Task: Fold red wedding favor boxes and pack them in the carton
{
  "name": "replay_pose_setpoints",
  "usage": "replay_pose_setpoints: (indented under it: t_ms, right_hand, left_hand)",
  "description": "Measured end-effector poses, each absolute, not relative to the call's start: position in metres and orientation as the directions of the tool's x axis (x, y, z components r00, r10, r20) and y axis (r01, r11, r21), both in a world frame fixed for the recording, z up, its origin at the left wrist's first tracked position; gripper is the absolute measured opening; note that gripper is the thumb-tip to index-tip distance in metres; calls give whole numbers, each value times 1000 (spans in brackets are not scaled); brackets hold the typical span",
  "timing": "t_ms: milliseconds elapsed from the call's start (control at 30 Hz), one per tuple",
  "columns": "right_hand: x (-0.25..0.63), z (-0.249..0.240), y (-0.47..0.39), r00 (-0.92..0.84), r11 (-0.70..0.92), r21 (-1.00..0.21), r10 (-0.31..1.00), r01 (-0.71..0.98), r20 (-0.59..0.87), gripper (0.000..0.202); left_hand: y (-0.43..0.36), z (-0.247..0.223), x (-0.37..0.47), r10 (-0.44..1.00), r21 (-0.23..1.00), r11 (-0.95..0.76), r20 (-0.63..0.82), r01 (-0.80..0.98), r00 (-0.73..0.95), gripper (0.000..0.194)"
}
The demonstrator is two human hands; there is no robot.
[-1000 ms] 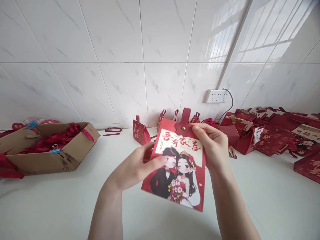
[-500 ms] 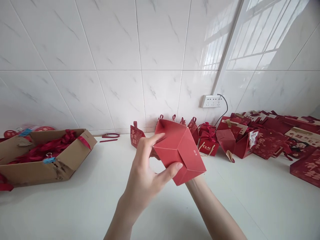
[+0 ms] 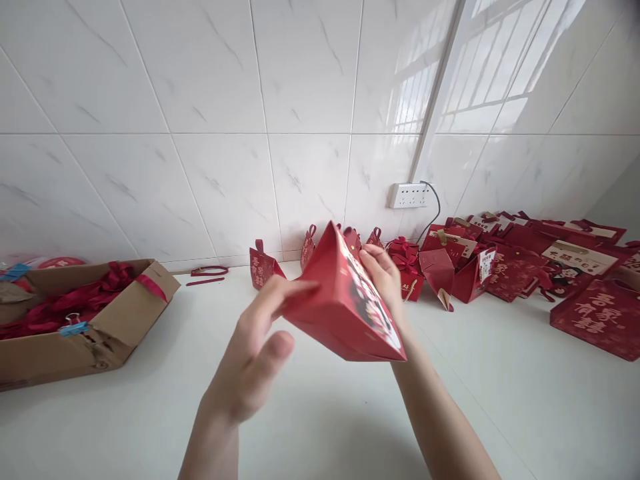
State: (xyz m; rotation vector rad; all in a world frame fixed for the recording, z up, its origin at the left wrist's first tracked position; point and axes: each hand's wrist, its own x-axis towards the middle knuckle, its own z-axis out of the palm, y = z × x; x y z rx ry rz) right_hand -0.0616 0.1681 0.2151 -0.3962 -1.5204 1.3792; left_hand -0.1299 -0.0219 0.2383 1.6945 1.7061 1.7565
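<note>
A red folded paper box (image 3: 330,313) with a printed picture on its right face is held up, tilted, above the white table. Behind its right side, my right hand (image 3: 383,273) grips the upper edge between thumb and bent fingers. My left hand (image 3: 257,353) is at the box's left side, thumb apart from the fingers, the fingertips reaching to its left face. Past the box, small red boxes with ribbon loops, one of them (image 3: 265,267) at the left, stand near the wall.
An open cardboard box (image 3: 135,320) of dark red ribbon sits at the left. A ribbon strip (image 3: 209,271) lies by the wall. Many red boxes (image 3: 515,267) are piled at the right, one (image 3: 600,317) nearer. A power strip (image 3: 413,195) is on the tiled wall.
The red box has turned from showing its folded bottom to showing its printed face. My left thumb has come off it. My right hand now shows at its right side. The view has shifted slightly right.
</note>
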Motion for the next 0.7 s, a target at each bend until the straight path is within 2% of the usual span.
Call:
replay_pose_setpoints:
  t_ms: [67,133,167,233,300,367,500,600,700]
  right_hand:
    - [-45,225,166,-354,304,-878,827,-371,436,19]
    - [-24,235,160,-302,367,-852,820,-374,486,13]
    - [-15,240,155,-330,392,-838,789,-379,518,12]
    - [2,247,144,-456,389,-841,712,-377,534,23]
    - [12,251,135,-554,393,-854,651,-339,519,32]
    - [15,251,132,-558,422,-851,643,-314,525,32]
    - [14,251,137,-483,463,-834,680,-301,552,35]
    - [24,250,143,-370,502,-832,745,-237,555,34]
    - [58,241,148,-331,480,-832,765,-278,552,26]
  left_hand:
    - [-12,231,-142,802,896,-284,417,340,-428,63]
    - [5,222,-153,840,966,-259,239,28,-487,56]
    - [14,217,-156,844,956,-248,134,-156,-519,49]
    - [31,210,-158,823,860,-210,-101,-466,-558,43]
    - [41,207,-154,793,773,-155,-274,-615,-544,41]
    - [46,207,-148,789,731,-140,-325,-668,-521,35]
    - [48,211,-138,829,730,-184,-245,-658,-503,26]
    - [47,211,-131,795,828,-185,-190,-530,-575,35]
    - [45,203,-123,780,954,-138,-61,-266,-623,44]
